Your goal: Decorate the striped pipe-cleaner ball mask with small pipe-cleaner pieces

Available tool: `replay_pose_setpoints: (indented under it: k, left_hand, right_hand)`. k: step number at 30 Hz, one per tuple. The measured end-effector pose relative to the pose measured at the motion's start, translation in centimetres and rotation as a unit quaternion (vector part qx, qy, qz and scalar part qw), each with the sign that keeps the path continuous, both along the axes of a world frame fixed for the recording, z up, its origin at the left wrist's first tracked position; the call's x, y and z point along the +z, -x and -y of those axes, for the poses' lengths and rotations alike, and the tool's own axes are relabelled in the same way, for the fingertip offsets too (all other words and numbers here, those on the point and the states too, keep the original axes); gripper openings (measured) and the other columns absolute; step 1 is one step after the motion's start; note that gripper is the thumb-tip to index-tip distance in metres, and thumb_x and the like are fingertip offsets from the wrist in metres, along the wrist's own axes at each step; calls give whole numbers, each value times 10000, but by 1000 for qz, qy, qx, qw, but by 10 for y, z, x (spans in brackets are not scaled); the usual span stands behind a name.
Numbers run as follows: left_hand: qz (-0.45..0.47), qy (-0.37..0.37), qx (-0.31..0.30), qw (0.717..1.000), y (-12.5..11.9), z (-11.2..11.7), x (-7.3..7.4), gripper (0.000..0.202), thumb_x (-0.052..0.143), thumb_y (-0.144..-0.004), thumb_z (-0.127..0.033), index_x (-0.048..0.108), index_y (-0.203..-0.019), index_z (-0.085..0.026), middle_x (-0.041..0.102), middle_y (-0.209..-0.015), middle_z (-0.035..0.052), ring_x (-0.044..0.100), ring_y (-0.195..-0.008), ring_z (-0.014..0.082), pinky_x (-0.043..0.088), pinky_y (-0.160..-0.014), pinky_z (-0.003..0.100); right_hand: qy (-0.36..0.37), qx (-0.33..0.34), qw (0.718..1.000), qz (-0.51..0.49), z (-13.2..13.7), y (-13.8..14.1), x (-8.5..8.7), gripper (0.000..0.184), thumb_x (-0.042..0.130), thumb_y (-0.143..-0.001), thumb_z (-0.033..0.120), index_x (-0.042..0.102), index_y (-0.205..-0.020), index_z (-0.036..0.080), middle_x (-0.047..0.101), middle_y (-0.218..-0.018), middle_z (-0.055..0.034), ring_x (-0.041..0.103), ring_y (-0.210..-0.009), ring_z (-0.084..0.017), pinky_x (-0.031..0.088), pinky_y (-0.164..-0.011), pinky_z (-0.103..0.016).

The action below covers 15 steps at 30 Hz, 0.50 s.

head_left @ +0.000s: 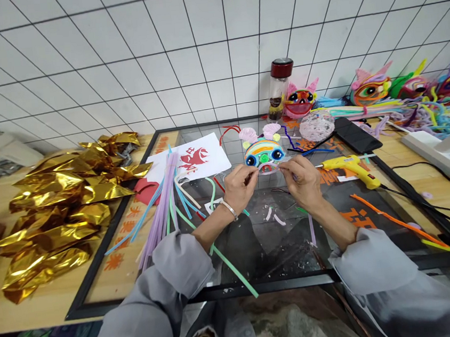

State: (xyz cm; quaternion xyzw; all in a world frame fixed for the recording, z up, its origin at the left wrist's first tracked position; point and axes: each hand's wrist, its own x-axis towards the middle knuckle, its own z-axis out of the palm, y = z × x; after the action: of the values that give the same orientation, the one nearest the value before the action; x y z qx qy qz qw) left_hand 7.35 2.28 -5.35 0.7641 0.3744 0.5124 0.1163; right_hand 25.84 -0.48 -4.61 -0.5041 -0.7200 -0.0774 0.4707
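Grey sleeves (380, 265) are seen nearest the camera in the head view, both turned back well above the wrists, presumably so that the cuffs are held clear of the glass (267, 263). Beyond them, over the far part of the glass, a small figure (263, 147) with pink ears and blue-ringed eyes is held up. Its lower left edge is pinched by the left hand (241, 187), its lower right edge by the right hand (302, 180). Both sets of fingertips are closed; whether a thin stem is also caught between them cannot be told. By this two-sided grip the figure is probably steadied, with its front turned to the wearer.

Nearer than the figure, pale scraps (278, 219) are strewn. To its left, a purple bundle (163, 210) is laid partly over a paper (207, 157), perhaps for easy reach; farther left, gold foil (58, 207) is heaped. To its right, a glue gun (348, 168) is laid on its side, seemingly handy for the right hand. Just right of the figure a white ball (317, 125) is set, then a phone (356, 134). Behind the figure, rightward, a jar (278, 90) is stood upright near the wall, likely out of the way.
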Motion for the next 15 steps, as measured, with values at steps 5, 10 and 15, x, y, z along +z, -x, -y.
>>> replay_pose_setpoints:
  k: [5,10,15]
  left_hand:
    - [5,1,5,1000,-1,-1,0,195,521,-890,-272,653,-789,-172,598,-679,22,533,-604,114,423,-604,246]
    - [3,-13,8,1000,-3,0,0,171,534,-884,-254,654,-799,-167,607,-678,25,540,-596,113,428,-592,239]
    - [5,-15,10,1000,-3,-1,-2,158,540,-879,-249,655,-805,-170,631,-690,30,550,-591,114,434,-592,239]
  right_hand:
    - [6,0,1000,11,0,2,-1,200,488,-901,184,683,-865,203,620,-771,-47,591,-755,-188,450,-687,-300]
    - [5,4,1000,16,-1,3,-2,181,494,-894,178,669,-858,203,636,-784,-52,601,-758,-189,456,-683,-297]
    - [7,2,1000,21,-1,4,-2,173,492,-885,155,658,-856,194,642,-786,-54,598,-749,-185,448,-669,-289]
